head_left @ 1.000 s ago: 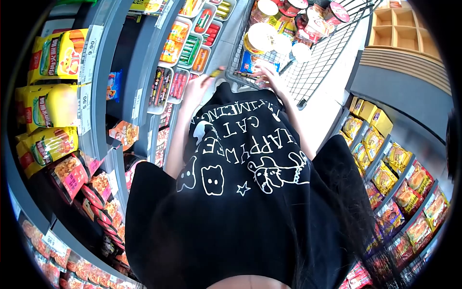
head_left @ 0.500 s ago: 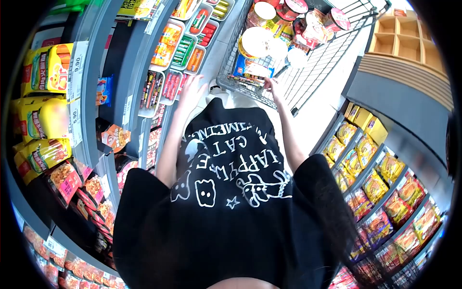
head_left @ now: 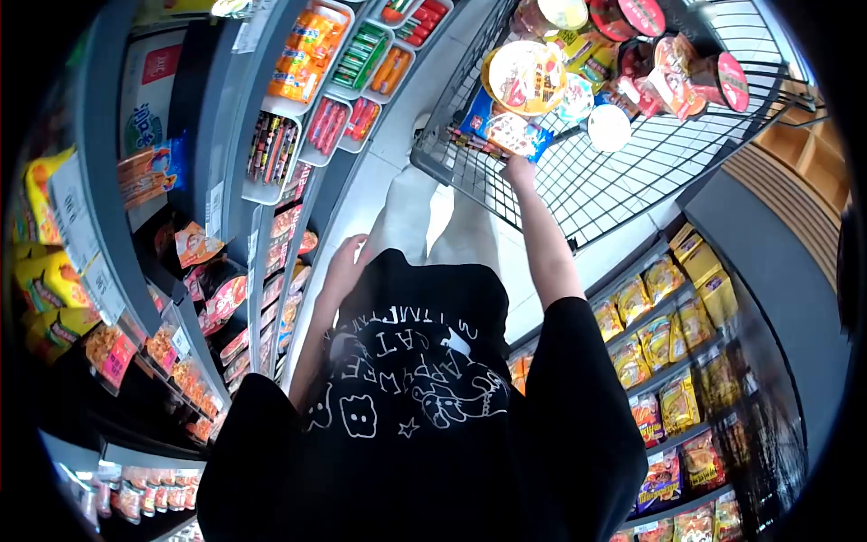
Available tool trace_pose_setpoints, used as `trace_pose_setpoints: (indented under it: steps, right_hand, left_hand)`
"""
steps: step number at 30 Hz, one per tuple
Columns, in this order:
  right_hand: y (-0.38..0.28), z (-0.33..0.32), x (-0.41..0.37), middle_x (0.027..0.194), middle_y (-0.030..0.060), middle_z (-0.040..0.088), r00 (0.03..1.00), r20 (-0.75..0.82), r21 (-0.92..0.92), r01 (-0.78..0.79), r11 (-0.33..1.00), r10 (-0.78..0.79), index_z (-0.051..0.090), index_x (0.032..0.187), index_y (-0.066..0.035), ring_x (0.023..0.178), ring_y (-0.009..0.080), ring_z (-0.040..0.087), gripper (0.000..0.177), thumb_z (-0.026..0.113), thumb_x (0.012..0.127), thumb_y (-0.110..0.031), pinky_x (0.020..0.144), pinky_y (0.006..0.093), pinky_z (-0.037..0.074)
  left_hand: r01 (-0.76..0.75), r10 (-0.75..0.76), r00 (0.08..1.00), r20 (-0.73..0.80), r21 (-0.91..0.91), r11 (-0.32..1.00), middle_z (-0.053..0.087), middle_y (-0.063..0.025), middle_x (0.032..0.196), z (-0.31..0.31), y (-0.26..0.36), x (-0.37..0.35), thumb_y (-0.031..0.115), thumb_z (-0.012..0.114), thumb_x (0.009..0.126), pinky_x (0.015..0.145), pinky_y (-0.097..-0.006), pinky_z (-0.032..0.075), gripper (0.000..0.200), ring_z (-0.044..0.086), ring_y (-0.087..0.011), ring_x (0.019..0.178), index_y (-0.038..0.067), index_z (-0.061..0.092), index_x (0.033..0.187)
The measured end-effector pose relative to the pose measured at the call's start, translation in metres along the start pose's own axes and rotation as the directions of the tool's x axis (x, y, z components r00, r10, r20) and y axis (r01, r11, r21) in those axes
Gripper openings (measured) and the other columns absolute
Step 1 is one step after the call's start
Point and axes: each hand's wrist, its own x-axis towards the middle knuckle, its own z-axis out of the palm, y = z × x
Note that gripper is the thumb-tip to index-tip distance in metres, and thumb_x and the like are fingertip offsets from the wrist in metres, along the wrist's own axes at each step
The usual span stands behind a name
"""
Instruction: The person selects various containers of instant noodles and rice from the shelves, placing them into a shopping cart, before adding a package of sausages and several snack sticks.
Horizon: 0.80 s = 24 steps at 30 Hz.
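My right hand (head_left: 518,172) reaches into the near end of a wire shopping cart (head_left: 587,185), beside a blue snack packet (head_left: 508,129) and some thin dark sticks (head_left: 474,143). Its fingers are mostly hidden behind the packet, so what they grip is unclear. Lower down, my left hand (head_left: 345,264) hangs beside my black shirt near the left shelf, with its fingers apart and nothing in them. Inside the cart lie several instant noodle cups, among them a large round white-lidded tub (head_left: 526,78) and a red-lidded cup (head_left: 732,81).
On the left, shelves hold trays of wrapped sausages (head_left: 302,56) and yellow bags (head_left: 50,280). A lower right rack carries yellow snack packets (head_left: 679,402). Behind it stands a grey counter (head_left: 768,226) with wooden compartments (head_left: 795,149).
My left hand has dropped back from the sausage trays towards my body. The view has shifted, and the cart now appears further right and larger. My right hand is now at the blue packet.
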Motion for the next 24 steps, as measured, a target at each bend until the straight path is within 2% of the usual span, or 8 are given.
trace_pose_setpoints:
  steps: [6,10,13,16,18,21,22,24]
  right_hand:
    - [0.002,-0.013,-0.009,0.105,0.0100,0.059,0.992,0.125,-0.166,0.038,0.985,-0.017,0.059,0.101,-0.007,0.101,0.0265,0.055,0.026,0.047,0.079,-0.016,0.078,0.0386,0.046]
    - [0.007,-0.030,-0.018,0.092,0.0143,0.060,0.917,-0.398,0.128,0.016,0.992,0.037,0.053,0.088,-0.004,0.091,0.0299,0.057,0.024,0.058,0.075,-0.024,0.065,0.0404,0.048]
    - [0.014,-0.045,-0.012,0.115,0.0169,0.048,0.908,-0.414,0.159,0.012,0.987,0.056,0.047,0.108,-0.007,0.110,0.0357,0.044,0.049,0.067,0.069,-0.029,0.077,0.0420,0.046]
    - [0.026,-0.034,0.022,0.126,0.0167,0.035,0.756,-0.598,-0.125,0.242,0.962,-0.268,0.035,0.122,-0.011,0.120,0.0390,0.030,0.074,0.071,0.062,-0.035,0.089,0.0531,0.036]
    - [0.032,-0.044,0.041,0.130,0.0156,0.030,0.839,-0.347,-0.229,0.357,0.905,-0.419,0.025,0.129,-0.014,0.123,0.0391,0.025,0.092,0.073,0.055,-0.040,0.094,0.0629,0.023]
    - [0.028,-0.061,0.037,0.129,0.0158,0.033,0.870,-0.139,-0.319,0.413,0.853,-0.473,0.028,0.127,-0.013,0.122,0.0358,0.028,0.087,0.072,0.054,-0.031,0.096,0.0612,0.022]
    - [0.027,-0.062,0.033,0.127,0.0174,0.035,0.863,-0.128,-0.347,0.423,0.837,-0.489,0.029,0.126,-0.010,0.120,0.0350,0.032,0.081,0.070,0.058,-0.027,0.097,0.0578,0.024]
    - [0.024,-0.059,0.030,0.124,0.0177,0.037,0.855,-0.179,-0.321,0.418,0.850,-0.488,0.029,0.125,-0.009,0.117,0.0344,0.035,0.082,0.071,0.056,-0.024,0.095,0.0557,0.026]
  left_hand:
    - [-0.047,0.047,0.999,-0.008,-0.067,0.997,0.056,-0.0158,0.104,0.025,0.027,0.014,0.010,0.053,0.082,0.084,-0.0345,0.042,0.027,0.053,-0.0294,0.099,-0.001,0.052,0.107]
    - [-0.234,0.178,0.963,-0.202,-0.304,0.924,0.058,-0.0129,0.096,0.024,0.105,0.060,0.003,0.051,0.080,0.076,-0.0324,0.045,0.021,0.056,-0.0279,0.091,0.002,0.057,0.100]
    - [-0.457,0.424,0.879,-0.220,-0.134,0.879,0.059,-0.0112,0.093,0.038,0.160,0.123,0.005,0.051,0.081,0.073,-0.0312,0.047,0.017,0.059,-0.0237,0.087,0.001,0.058,0.096]
    - [-0.621,0.648,0.756,-0.093,0.212,0.755,0.060,-0.0096,0.086,0.084,0.186,0.191,0.002,0.053,0.076,0.068,-0.0315,0.049,0.016,0.059,-0.0259,0.080,0.003,0.061,0.089]
    - [-0.595,0.523,0.801,0.291,0.478,0.646,0.062,-0.0078,0.081,0.117,0.196,0.226,0.004,0.052,0.076,0.068,-0.0346,0.049,0.015,0.061,-0.0236,0.079,0.005,0.064,0.085]
    - [-0.563,0.395,0.826,0.402,0.586,0.583,0.062,-0.0051,0.072,0.151,0.181,0.252,0.007,0.052,0.077,0.068,-0.0368,0.049,0.015,0.062,-0.0213,0.074,0.006,0.065,0.082]
    - [-0.477,0.271,0.872,0.408,0.579,0.661,0.062,-0.0068,0.086,0.169,0.165,0.265,0.012,0.050,0.079,0.068,-0.0368,0.048,0.017,0.060,-0.0194,0.082,0.007,0.065,0.086]
    - [-0.458,0.274,0.889,0.368,0.700,0.547,0.057,-0.0081,0.103,0.174,0.154,0.262,0.014,0.050,0.080,0.072,-0.0357,0.047,0.020,0.056,-0.0221,0.096,0.008,0.062,0.095]
